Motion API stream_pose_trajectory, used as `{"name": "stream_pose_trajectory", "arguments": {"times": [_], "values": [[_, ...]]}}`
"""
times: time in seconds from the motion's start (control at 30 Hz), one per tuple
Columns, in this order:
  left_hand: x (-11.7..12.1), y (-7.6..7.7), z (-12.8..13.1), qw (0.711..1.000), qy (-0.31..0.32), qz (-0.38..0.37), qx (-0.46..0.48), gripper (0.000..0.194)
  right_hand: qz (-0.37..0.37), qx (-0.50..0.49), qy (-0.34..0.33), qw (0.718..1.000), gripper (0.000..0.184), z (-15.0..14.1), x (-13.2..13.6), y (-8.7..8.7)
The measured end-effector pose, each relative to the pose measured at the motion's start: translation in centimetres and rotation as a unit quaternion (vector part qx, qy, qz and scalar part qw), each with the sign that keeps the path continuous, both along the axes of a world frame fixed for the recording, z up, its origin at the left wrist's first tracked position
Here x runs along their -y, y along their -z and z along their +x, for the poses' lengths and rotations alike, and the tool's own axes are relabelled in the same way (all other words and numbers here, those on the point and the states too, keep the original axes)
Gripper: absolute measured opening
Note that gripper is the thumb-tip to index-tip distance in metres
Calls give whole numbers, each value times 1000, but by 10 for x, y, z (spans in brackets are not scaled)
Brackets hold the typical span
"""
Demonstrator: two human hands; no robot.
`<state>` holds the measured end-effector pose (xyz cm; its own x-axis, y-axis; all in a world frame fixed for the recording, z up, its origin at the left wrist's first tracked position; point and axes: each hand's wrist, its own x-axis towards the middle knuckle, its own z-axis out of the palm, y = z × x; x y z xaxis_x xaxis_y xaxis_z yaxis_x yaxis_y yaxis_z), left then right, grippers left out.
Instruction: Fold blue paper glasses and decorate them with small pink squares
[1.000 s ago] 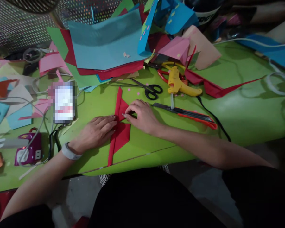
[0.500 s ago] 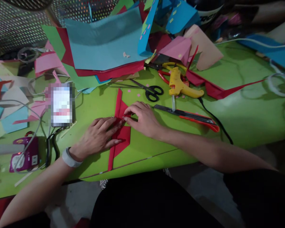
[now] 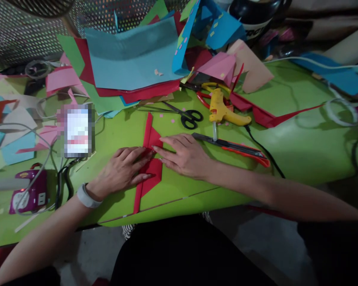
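Note:
A folded piece of red paper (image 3: 152, 178) lies on the green table, with a long narrow strip along its left side. My left hand (image 3: 123, 169) rests flat across that strip, fingers stretched out and thumb apart, pressing on the paper. From the other side my right hand (image 3: 186, 155) touches the paper's right edge, its fingers extended and spread; nothing shows in its grasp. The fingertips of both hands nearly meet at the paper's middle, where they cover part of it. To the right of my right hand lies an orange and black utility knife (image 3: 235, 149).
Black-handled scissors (image 3: 191, 118) and a yellow glue gun (image 3: 223, 111) lie beyond my right hand. Stacked coloured paper (image 3: 134, 55) fills the back. At left are a phone (image 3: 77, 131), a purple power adapter (image 3: 30, 192) and loose cables. The green table's (image 3: 173, 204) front edge is close to me.
My right hand has gone from a pinch at the paper's middle to fingers spread flat over its right edge. My left hand stays on the strip. The view has shifted slightly.

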<state>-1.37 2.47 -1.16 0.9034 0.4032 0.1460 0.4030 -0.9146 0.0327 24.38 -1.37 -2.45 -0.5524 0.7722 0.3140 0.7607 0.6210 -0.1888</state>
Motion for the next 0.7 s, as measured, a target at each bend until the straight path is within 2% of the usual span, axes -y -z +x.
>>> {"name": "stream_pose_trajectory", "arguments": {"times": [0.2, 0.4, 0.57, 0.7], "values": [[0, -2, 0, 1000, -10, -18, -21, 62, -7, -12, -3, 1000, 38, 2, 3, 11], [0, -3, 0, 999, -14, -29, -20, 61, -21, -25, -9, 999, 38, 2, 2, 12], [0, -4, 0, 1000, -9, -18, -22, 62, 7, -17, -15, 1000, 41, 2, 1, 13], [0, -5, 1, 1000, -3, -11, -16, 61, -16, -20, -9, 1000, 41, 1, 1, 12]]}}
